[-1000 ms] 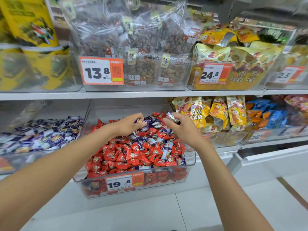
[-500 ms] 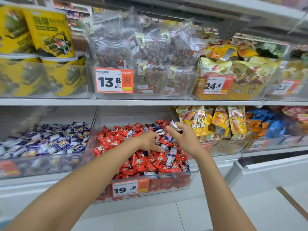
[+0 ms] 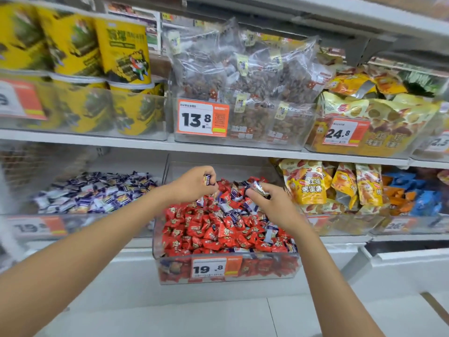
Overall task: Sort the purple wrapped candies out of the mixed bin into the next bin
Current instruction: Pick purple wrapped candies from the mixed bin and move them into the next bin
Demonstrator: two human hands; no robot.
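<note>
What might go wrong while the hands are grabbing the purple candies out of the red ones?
1. The purple candy pokes out of the left hand; it may slip back among the red candies before reaching the purple bin.
2. The right hand pinches a second candy at its fingertips; same risk.
3. Purple ones lie half buried, so some may be missed.

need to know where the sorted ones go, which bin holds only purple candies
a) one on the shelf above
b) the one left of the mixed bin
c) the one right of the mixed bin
b: the purple-only bin sits left of the mixed bin; the bin to the right holds yellow snack bags.
</note>
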